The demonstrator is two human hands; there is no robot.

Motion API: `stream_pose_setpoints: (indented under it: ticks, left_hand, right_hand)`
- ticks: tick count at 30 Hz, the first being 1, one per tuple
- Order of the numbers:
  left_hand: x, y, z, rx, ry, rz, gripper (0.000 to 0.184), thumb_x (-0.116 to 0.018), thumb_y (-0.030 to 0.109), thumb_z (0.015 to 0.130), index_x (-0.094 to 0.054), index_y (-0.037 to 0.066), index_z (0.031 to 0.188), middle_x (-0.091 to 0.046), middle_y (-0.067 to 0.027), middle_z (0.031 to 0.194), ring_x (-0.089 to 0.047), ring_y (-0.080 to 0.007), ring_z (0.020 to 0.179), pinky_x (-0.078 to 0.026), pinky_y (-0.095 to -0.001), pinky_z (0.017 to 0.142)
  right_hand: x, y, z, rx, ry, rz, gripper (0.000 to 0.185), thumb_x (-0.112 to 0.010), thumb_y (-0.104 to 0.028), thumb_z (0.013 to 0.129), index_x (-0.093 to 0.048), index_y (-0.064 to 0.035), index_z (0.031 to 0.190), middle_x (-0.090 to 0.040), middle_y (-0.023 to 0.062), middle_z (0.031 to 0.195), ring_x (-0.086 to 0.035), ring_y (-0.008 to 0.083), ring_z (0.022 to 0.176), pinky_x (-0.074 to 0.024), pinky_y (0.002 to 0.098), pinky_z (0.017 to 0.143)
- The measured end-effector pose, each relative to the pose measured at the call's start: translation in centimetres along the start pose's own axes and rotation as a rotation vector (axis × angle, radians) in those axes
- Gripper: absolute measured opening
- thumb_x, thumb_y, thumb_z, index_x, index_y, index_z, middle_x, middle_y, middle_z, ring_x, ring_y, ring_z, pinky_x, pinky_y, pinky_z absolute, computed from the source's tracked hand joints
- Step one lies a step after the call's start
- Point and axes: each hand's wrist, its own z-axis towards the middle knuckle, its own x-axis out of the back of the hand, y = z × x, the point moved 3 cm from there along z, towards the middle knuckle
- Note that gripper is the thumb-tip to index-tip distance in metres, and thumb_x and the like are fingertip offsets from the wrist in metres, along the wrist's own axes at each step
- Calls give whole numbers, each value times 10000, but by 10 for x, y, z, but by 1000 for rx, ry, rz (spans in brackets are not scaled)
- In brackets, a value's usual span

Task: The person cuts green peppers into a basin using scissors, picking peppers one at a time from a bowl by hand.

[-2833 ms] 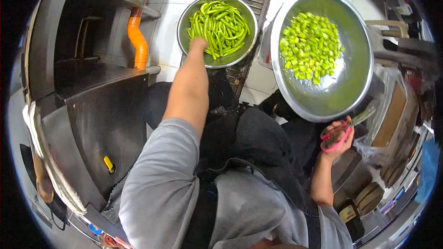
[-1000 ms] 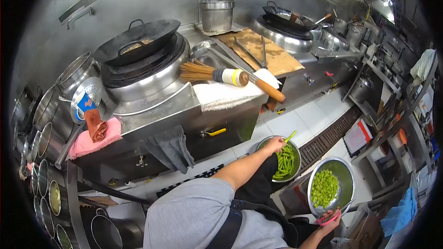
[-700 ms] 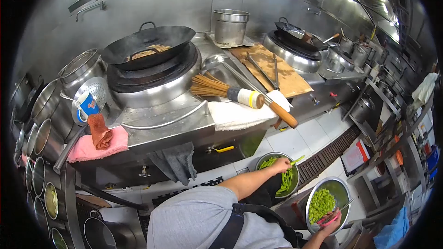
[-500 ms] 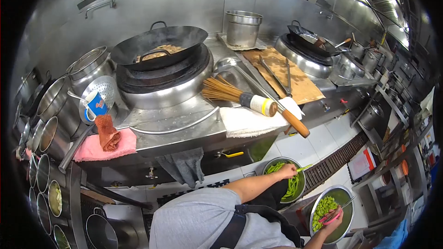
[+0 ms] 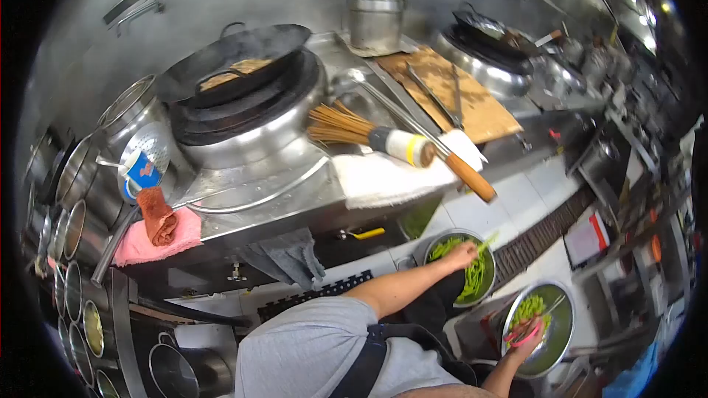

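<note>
My left hand (image 5: 462, 254) is pinched on a long green vegetable pod (image 5: 487, 241), over a metal pot (image 5: 493, 280). Several more long green pods (image 5: 474, 276) fill that pot; they look like green beans or slim peppers. My right hand (image 5: 528, 337) grips scissors with pink handles (image 5: 522, 337), their blades angled up and away over a wide steel bowl (image 5: 564, 339). Short cut green pieces (image 5: 528, 308) lie in the bowl. The scissors and the pod are apart.
A smoking black wok (image 5: 273, 40) with food in it sits on the stove. A bamboo brush (image 5: 369, 133) and a wood-handled ladle (image 5: 472, 177) rest along the counter, partly on a white towel (image 5: 376, 180). Steel pots stand at left, with a floor drain (image 5: 531, 243) beyond the bowls.
The whole view has shifted and tilted a little, with slight blur. My left hand still holds a pod, now pointing more upward. My right hand keeps the scissors over the bowl.
</note>
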Motion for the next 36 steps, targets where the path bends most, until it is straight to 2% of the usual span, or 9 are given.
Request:
stream_pose_setpoints:
  ticks: [3, 4, 5, 7, 9, 15, 17, 29, 36]
  left_hand:
    - [3, 18, -15, -48, 152, 62, 214, -527, 241, 877, -601, 43, 910, -627, -152, 754, -605, -233, 556, -500, -385, 542]
    - [6, 21, -11, -29, 124, 202, 313, -470, 325, 926, -604, 47, 977, -630, -152, 740, -626, -262, 644, -496, -398, 609]
    - [2, 2, -3, -307, 331, 292, 311, -471, 322, 936, -599, 41, 980, -635, -152, 785, -623, -254, 692, -489, -393, 633]
    - [-6, 2, 5, -100, 158, 315, 306, -502, 338, 949, -595, 50, 996, -613, -106, 788, -568, -216, 640, -466, -363, 599]
    - [-35, 49, -27, 168, -38, -99, 233, -529, 272, 947, -607, 85, 1062, -544, -6, 717, -523, -109, 587, -406, -264, 504]
    - [-158, 126, -90, 72, -500, -100, 362, -537, 178, 942, -525, 0, 1258, -551, 5, 722, -530, -70, 597, -372, -202, 465]
    - [-187, 131, -105, 46, -617, 8, 349, -560, 173, 930, -550, -14, 1225, -571, -2, 723, -536, -78, 609, -381, -214, 484]
    - [-216, 128, -131, -218, -799, 453, 275, -660, 181, 863, -660, 21, 1087, -609, -13, 660, -526, -62, 549, -408, -231, 504]
    - [-213, 112, -132, -192, -781, 416, 269, -656, 179, 869, -659, 31, 1093, -586, 17, 683, -486, -51, 547, -374, -218, 490]
  right_hand:
    - [16, -2, -11, -94, 220, 197, 268, -540, -245, 962, -554, -71, 1164, -525, -4, 676, -467, 93, 480, -368, 216, 415]
    - [25, -7, -17, -86, 66, 136, 260, -541, -239, 961, -554, -66, 1155, -516, -5, 704, -472, 95, 511, -378, 217, 437]
    - [37, -5, -19, -144, 74, 157, 260, -543, -238, 959, -556, -64, 1151, -512, -3, 719, -469, 100, 519, -386, 229, 441]
    - [61, -2, -26, -145, 113, 191, 376, -588, -259, 930, -520, -24, 1216, -553, 29, 761, -492, 120, 504, -395, 256, 414]
    - [84, -10, -47, -186, 76, 153, 457, -643, -239, 892, -503, 0, 1256, -611, 80, 829, -577, 144, 568, -440, 272, 438]
    - [137, -5, -76, -218, 106, -10, 411, -644, -173, 877, -522, 0, 1230, -645, 72, 831, -595, 111, 580, -458, 243, 459]
    - [149, 4, -84, -233, 116, -37, 441, -702, -152, 830, -549, 19, 1207, -649, 71, 835, -602, 106, 631, -493, 236, 565]
    - [149, 26, -80, -207, 70, 93, 461, -737, -134, 806, -558, 27, 1200, -637, 46, 817, -608, 92, 679, -507, 240, 602]
    - [142, 21, -78, -274, 81, 127, 388, -728, -170, 819, -597, 37, 1119, -604, 40, 714, -555, 81, 537, -441, 225, 482]
